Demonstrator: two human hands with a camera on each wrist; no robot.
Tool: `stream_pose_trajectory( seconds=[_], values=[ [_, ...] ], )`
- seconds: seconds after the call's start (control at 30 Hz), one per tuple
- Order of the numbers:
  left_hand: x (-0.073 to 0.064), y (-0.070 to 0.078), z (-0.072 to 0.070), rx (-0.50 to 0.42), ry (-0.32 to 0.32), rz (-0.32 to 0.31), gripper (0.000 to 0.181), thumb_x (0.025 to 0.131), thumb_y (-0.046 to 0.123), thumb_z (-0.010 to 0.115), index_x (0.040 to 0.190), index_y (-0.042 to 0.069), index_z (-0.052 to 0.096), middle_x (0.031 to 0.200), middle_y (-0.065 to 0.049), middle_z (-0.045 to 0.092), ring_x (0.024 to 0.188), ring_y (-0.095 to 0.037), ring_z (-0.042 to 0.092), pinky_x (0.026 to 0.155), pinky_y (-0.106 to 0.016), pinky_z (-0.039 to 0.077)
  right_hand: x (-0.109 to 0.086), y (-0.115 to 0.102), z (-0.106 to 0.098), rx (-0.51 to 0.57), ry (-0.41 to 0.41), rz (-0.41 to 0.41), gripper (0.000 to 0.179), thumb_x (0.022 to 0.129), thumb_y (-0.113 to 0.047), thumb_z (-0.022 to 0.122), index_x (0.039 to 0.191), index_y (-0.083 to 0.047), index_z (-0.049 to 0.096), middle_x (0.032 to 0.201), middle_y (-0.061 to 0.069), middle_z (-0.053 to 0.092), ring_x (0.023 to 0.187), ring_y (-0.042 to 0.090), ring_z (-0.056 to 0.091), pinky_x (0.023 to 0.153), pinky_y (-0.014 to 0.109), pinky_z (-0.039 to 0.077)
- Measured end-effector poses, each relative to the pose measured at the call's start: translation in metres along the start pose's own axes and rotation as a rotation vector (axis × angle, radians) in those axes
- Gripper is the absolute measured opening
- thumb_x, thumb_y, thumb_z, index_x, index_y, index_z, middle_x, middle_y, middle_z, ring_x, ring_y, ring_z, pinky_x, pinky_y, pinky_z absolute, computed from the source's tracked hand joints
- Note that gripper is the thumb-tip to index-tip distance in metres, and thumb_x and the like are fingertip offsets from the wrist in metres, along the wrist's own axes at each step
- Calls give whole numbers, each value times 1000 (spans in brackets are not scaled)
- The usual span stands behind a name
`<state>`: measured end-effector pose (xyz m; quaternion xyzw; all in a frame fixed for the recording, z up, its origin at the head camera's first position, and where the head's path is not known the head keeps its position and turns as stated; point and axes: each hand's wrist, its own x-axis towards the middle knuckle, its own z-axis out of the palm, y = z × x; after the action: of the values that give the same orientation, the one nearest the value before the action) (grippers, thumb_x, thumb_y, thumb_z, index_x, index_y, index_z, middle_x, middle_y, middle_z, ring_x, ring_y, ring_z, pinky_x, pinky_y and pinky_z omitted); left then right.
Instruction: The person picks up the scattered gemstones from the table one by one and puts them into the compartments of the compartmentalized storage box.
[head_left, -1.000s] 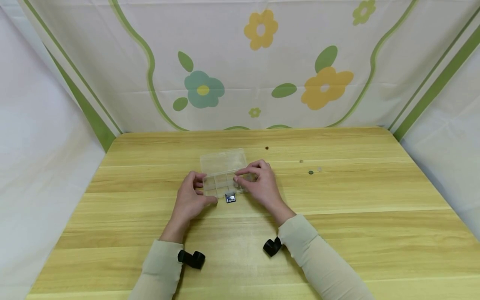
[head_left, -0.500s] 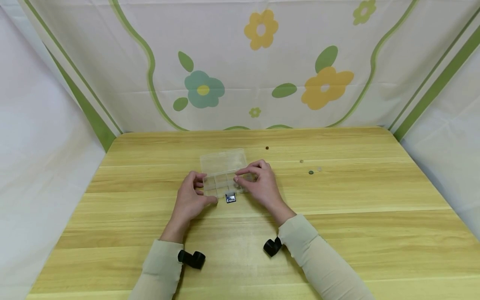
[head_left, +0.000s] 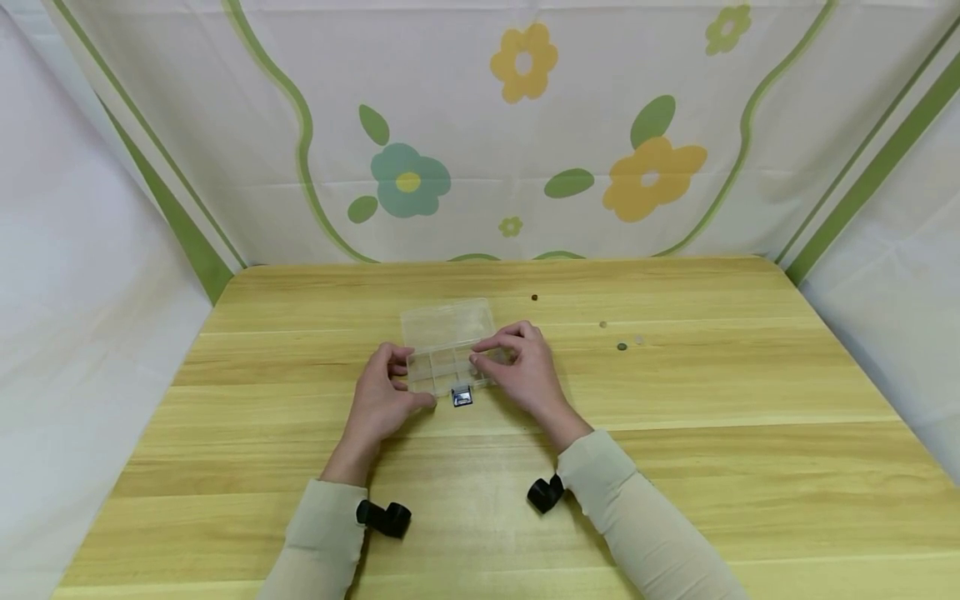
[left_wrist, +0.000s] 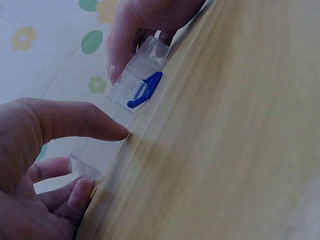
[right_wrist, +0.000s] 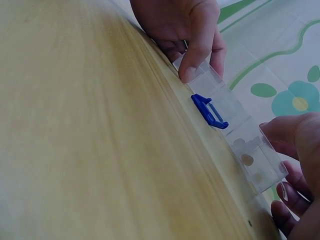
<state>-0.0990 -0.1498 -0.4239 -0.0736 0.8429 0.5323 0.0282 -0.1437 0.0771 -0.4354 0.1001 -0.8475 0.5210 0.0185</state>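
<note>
A clear plastic compartment box (head_left: 444, 364) stands on the table with its clear lid (head_left: 446, 322) folded back. My left hand (head_left: 378, 398) grips its left end, thumb along the front edge. At the other end is my right hand (head_left: 522, 365), thumb and index finger over the right compartments and the other fingers curled at the end wall. Whether a small piece sits between the right fingertips is hidden. A blue latch (right_wrist: 209, 111) hangs at the box's front. Through the wall in the right wrist view show several small round discs, one of them a brown disc (right_wrist: 247, 160).
Behind the box on the table (head_left: 720, 467) lies a small dark brown piece (head_left: 535, 297). Further right are a beige piece (head_left: 603, 324), a dark green piece (head_left: 622, 347) and a clear piece (head_left: 639, 340). A flowered cloth (head_left: 480, 125) hangs behind the table.
</note>
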Motion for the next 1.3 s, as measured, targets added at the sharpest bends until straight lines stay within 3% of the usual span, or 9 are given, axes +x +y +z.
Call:
stream_pose_trajectory(
  seconds=[0.17, 0.4, 0.73, 1.3],
  values=[
    [0, 0, 0, 0, 1, 0, 72, 76, -3, 88, 139, 6, 57, 132, -15, 58, 116, -29, 53, 96, -37, 47, 0, 1, -1, 22, 24, -7, 14, 93, -29, 84, 104, -20, 86, 117, 4, 60, 111, 24, 52, 87, 36, 43],
    [-1, 1, -1, 1, -6, -1, 72, 76, -3, 88, 140, 6, 56, 134, -15, 58, 116, -29, 53, 96, -38, 47, 5, 6, -8, 77, 192, -14, 15, 93, -26, 85, 104, -15, 85, 111, 5, 61, 112, 25, 53, 85, 35, 45],
    [-1, 1, 2, -6, 3, 4, 72, 75, -5, 88, 139, 5, 57, 132, -16, 59, 115, -30, 53, 95, -36, 47, 8, 14, -20, 61, 250, 24, 20, 92, -21, 84, 109, -10, 82, 108, 9, 67, 106, 24, 60, 87, 34, 47],
    [-2, 2, 1, 1, -3, -5, 72, 75, -4, 88, 139, 6, 57, 134, -15, 59, 116, -30, 53, 96, -38, 47, 10, 32, -62, 38, 434, 111, 23, 95, -16, 80, 115, -5, 80, 111, 11, 66, 105, 27, 59, 84, 30, 45]
  ],
)
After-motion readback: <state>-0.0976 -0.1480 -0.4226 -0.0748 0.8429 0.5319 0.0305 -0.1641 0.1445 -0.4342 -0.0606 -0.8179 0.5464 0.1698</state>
